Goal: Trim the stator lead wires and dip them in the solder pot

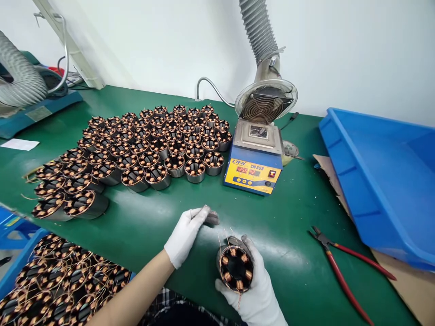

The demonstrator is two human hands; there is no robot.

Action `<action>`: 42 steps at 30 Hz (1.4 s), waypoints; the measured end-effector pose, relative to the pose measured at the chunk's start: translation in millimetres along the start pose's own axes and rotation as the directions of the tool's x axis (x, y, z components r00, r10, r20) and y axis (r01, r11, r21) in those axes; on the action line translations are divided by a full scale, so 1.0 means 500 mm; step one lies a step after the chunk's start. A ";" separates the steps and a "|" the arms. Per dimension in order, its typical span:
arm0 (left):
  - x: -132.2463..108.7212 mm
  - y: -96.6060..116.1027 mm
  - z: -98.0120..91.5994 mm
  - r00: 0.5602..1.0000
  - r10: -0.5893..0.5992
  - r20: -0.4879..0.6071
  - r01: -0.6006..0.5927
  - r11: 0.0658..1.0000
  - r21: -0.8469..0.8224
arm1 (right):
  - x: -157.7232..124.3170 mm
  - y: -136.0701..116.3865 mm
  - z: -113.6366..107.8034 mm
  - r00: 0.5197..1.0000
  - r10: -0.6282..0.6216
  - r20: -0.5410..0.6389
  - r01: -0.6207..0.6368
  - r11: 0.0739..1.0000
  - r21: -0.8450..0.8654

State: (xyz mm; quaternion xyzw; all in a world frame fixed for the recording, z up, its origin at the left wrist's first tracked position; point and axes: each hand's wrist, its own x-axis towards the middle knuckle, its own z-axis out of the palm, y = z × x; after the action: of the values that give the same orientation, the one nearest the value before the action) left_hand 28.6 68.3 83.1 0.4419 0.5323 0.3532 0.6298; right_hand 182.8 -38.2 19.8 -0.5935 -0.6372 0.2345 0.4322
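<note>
My right hand (260,285), in a white glove with grey-stained fingertips, is wrapped round a motor stator (221,271) near the table's front edge. The stator is a metal ring with copper coils inside, its open end tilted toward me. Thin copper wire ends rise from its far rim, and a twisted wire end hangs from its near rim. My left hand (190,233), gloved in white too, hovers to the left of and beyond the stator. Its fingers are stretched out to the right, thumb lying close over them, with nothing visible in them. It is apart from the wire ends.
Many stators (149,149) stand in rows at the back left. A blue-and-yellow solder pot (253,174) sits behind, under an extractor hood (267,102). Red-handled cutters (340,267) lie at right beside a blue bin (377,190). A lower-left crate holds stators with long wires (61,285).
</note>
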 end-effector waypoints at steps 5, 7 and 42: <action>0.029 0.005 -0.023 0.975 0.062 0.213 -0.122 0.951 0.283 | -0.020 0.015 0.010 0.983 0.177 -0.048 -0.172 0.980 0.105; 0.047 0.005 -0.023 0.960 0.084 0.268 -0.174 0.926 0.334 | -0.009 0.007 -0.003 0.927 0.369 0.073 -0.373 0.874 0.313; 0.150 -0.030 0.037 0.751 0.580 0.317 -0.587 0.365 0.722 | 0.666 -0.074 -0.223 0.895 0.445 -0.018 -0.420 0.856 0.300</action>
State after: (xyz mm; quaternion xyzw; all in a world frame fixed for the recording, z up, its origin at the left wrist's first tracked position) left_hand 60.4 128.0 42.8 0.8310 0.4361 0.2787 0.2040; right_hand 280.9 250.5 198.3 -0.6617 -0.4269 0.3900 0.4773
